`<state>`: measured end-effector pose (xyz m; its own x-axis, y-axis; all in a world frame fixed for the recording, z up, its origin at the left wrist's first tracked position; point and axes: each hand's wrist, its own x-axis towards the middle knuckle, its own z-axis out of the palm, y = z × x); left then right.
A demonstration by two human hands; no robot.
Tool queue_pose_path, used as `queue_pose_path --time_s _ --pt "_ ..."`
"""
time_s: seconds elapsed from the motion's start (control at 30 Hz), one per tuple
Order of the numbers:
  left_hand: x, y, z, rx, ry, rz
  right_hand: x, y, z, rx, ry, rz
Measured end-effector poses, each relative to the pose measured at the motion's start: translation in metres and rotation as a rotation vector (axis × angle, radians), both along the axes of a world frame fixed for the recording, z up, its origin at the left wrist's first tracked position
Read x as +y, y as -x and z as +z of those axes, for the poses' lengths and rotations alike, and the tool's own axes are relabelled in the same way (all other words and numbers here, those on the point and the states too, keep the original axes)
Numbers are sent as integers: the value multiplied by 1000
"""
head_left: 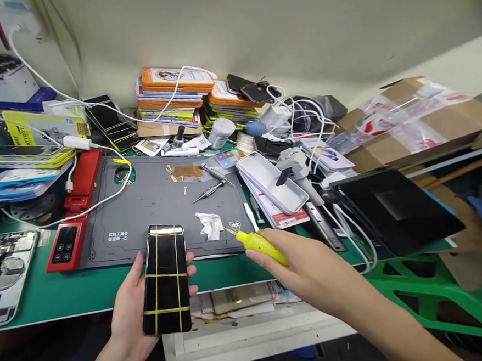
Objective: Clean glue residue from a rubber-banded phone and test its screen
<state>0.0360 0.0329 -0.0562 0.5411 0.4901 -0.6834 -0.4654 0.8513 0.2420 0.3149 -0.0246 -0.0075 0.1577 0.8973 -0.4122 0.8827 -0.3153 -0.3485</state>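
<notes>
My left hand holds a black phone from below and from the sides, just in front of the bench edge. Yellow elastic bands run along and across its dark face. In my right hand is a bright yellow, rounded tool with a thin pointed tip; its exact kind does not show. That tip points left, over the front of the grey work mat. A crumpled white tissue lies on the mat near the tip. Behind it are dark precision screwdrivers.
A red device with buttons borders the mat's left side. An opened phone lies at far left. White cables cross the bench. Stacked orange boxes stand behind; at right are a black tablet-like slab and a cardboard box.
</notes>
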Motion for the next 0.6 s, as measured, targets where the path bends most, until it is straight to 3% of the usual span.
queue_pose_path --time_s 0.2,0.6 --pt "1 3 -5 11 -35 -31 19 12 21 -272 150 97" --pt "-5 4 -9 -11 -88 -44 36 20 38 -460 244 174"
